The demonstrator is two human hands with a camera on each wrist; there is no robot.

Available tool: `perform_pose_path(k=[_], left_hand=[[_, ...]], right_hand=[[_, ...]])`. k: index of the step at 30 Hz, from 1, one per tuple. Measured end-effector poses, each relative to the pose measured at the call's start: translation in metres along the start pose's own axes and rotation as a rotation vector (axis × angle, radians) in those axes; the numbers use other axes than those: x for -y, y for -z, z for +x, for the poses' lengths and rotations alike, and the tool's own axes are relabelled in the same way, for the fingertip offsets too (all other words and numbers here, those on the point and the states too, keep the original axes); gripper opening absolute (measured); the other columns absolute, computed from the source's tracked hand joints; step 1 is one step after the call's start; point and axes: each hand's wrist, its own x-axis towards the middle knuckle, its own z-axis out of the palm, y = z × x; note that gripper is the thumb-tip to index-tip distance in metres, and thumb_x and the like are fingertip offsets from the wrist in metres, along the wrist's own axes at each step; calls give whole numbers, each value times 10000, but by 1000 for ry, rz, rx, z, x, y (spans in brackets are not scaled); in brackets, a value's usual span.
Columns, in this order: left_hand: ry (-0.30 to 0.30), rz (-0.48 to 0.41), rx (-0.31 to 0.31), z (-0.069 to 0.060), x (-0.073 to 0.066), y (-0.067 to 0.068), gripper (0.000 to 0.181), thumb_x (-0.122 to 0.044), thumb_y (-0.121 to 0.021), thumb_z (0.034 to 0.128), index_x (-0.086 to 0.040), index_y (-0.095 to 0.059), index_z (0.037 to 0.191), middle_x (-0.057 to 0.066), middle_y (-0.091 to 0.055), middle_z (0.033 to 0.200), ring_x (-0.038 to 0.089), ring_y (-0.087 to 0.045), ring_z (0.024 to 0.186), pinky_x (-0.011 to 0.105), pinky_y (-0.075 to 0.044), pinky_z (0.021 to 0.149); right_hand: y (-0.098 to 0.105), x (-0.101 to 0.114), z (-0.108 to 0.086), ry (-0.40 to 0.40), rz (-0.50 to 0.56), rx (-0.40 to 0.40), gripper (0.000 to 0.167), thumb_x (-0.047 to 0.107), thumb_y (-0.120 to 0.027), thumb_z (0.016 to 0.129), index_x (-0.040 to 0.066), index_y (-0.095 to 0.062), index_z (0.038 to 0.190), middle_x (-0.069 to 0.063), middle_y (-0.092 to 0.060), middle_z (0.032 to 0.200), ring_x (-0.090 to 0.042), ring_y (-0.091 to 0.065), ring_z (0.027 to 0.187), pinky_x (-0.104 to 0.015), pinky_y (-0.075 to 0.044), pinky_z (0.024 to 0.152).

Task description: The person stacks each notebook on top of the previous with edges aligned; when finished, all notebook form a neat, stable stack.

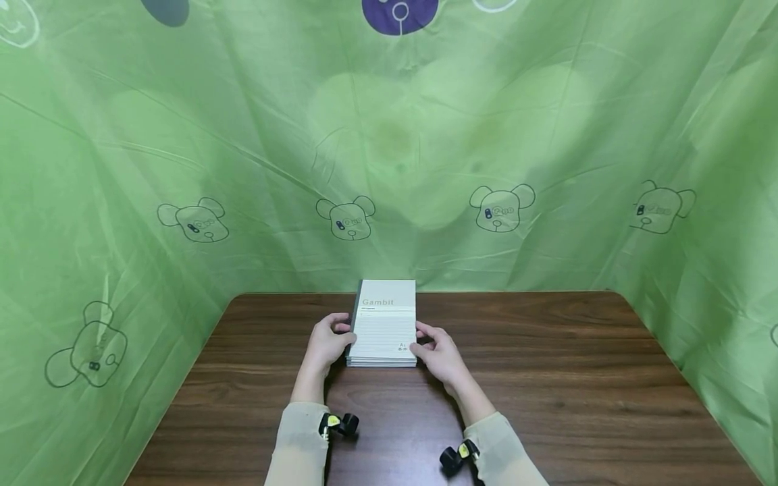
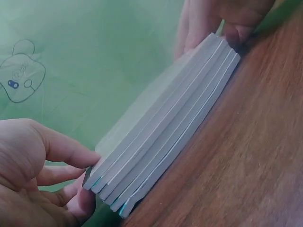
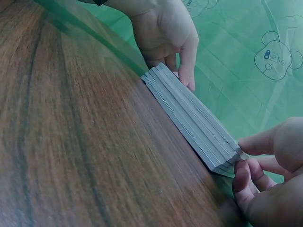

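Note:
A stack of several notebooks (image 1: 384, 331) with pale covers lies near the table's far edge. The top cover reads "Gambit" and has a dark spine strip along its left side. My left hand (image 1: 324, 345) holds the stack's left side, with the thumb at the near corner of the top cover. On the opposite side my right hand (image 1: 445, 358) grips the right edge, its thumb by the lower right corner. Both wrist views show the layered page edges of the notebooks (image 2: 163, 125) close to the wood, slightly uneven at the ends. The undersides are hidden.
The brown wooden table (image 1: 547, 378) extends to both sides of the stack. A green curtain (image 1: 255, 135) printed with bear heads hangs right behind the table and along its left and right. Small black cameras sit on both wrists.

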Motion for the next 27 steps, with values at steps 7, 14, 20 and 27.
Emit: perform_pose_path(k=[7, 14, 20, 27], left_hand=[[-4, 39, -4, -1, 2, -1, 472, 12, -774, 856, -13, -755, 1327, 144, -724, 1110, 302, -641, 1067, 364, -519, 861], [-24, 86, -6, -1, -1, -2, 455, 0, -794, 862, -10, -768, 1315, 106, -728, 1049, 270, -644, 1002, 375, -512, 864], [-78, 207, -12, -3, -2, 3, 463, -95, -733, 917, 2, -733, 1369, 82, -750, 1050, 263, -669, 1002, 439, -530, 905], [-278, 419, -14, -6, -12, 41, 545, -267, -737, 1011, 0, -634, 1474, 143, -777, 1177, 295, -746, 974, 522, -577, 922]], right_hand=[[-3, -3, 3, 17, -55, 2, 534, 32, -700, 1019, -15, -592, 1540, -199, -574, 1350, -206, -554, 957, -242, -465, 785], [-4, -1, 3, 0, -84, -3, 526, 42, -661, 1045, 2, -575, 1563, -196, -557, 1378, -217, -554, 972, -304, -458, 845], [13, 13, -7, -3, -78, 32, 540, 75, -663, 1056, -58, -536, 1564, -251, -622, 1389, -233, -602, 860, -282, -506, 688], [105, 41, -19, 193, -372, 94, 461, 158, -701, 1075, 3, -625, 1502, -210, -698, 1405, -418, -741, 967, -564, -622, 846]])
